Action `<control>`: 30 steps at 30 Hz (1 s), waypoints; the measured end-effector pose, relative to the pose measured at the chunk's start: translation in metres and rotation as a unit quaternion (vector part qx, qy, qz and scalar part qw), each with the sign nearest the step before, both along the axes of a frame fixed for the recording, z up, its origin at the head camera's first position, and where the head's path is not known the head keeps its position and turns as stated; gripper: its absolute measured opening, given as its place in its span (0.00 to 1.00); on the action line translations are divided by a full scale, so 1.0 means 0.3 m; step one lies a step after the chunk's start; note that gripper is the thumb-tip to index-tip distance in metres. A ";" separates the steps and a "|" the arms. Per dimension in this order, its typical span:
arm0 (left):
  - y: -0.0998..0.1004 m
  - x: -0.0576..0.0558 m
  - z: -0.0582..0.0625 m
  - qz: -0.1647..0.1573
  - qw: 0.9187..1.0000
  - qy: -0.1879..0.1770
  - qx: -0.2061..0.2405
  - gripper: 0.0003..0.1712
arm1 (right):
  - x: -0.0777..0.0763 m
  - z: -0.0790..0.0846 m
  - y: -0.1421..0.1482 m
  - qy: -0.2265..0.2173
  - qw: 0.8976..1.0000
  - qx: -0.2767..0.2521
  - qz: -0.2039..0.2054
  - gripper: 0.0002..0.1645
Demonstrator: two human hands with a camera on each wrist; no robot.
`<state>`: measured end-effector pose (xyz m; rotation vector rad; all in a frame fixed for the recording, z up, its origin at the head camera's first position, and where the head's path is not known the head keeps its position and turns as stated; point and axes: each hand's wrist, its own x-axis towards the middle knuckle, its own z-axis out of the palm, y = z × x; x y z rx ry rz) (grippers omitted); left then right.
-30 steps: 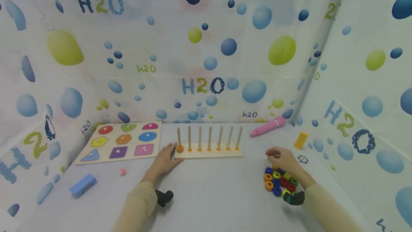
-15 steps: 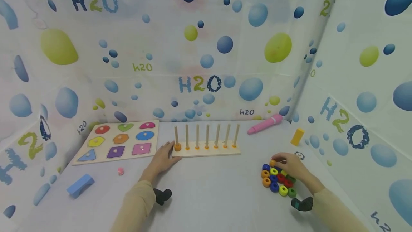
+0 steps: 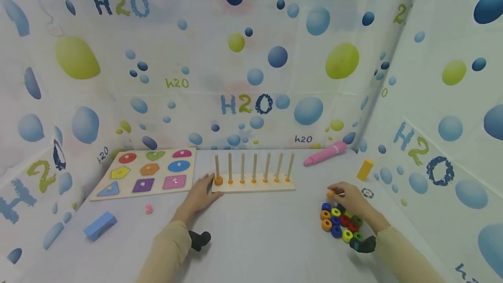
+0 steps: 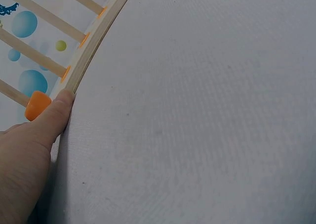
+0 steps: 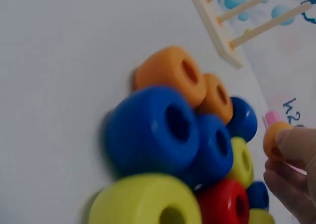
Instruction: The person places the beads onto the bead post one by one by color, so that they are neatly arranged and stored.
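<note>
My left hand [image 3: 199, 194] grips the left end of a wooden peg board [image 3: 255, 186], thumb on its front edge and fingers by the end. Several upright pegs stand on the board. An orange bead [image 3: 218, 181] sits low on the leftmost peg, also showing as an orange bead [image 4: 38, 105] in the left wrist view. On the right, my right hand [image 3: 352, 198] pinches another orange bead [image 5: 276, 141] between thumb and fingers, at the far side of a group of beads [image 3: 335, 220]. These are orange, blue, yellow, red and green, with holes through them.
A shape puzzle board [image 3: 161, 183] lies at the back left. Nearer are a blue block [image 3: 100, 226] and a small pink piece [image 3: 149, 209]. At the back right lie a pink marker-shaped object [image 3: 325, 154] and a yellow block [image 3: 365, 170]. Patterned curtains enclose the table.
My right hand has come down to the beads, pinched an orange one and drawn it slightly away from the others, toward the back. The left hand stays on the peg board.
</note>
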<state>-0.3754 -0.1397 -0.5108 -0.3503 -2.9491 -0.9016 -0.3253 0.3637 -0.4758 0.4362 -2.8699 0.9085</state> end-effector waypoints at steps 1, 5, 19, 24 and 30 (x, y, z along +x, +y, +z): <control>0.000 0.000 0.000 0.000 1.000 -0.002 -0.002 0.49 | -0.004 0.006 -0.008 0.003 1.000 -0.010 -0.007 0.16; 0.001 0.003 0.002 -0.002 1.000 -0.007 -0.003 0.49 | -0.024 0.035 -0.049 0.009 0.998 -0.062 -0.033 0.16; -0.003 0.007 0.006 0.006 1.000 -0.003 -0.006 0.49 | -0.138 0.274 -0.327 0.146 0.973 -0.176 0.017 0.20; -0.005 0.005 0.005 0.009 1.000 -0.010 -0.002 0.49 | -0.216 0.304 -0.444 0.161 0.972 -0.164 0.040 0.20; 0.002 0.008 0.005 0.006 1.000 -0.008 0.004 0.49 | -0.248 0.336 -0.599 0.142 0.970 -0.182 0.071 0.20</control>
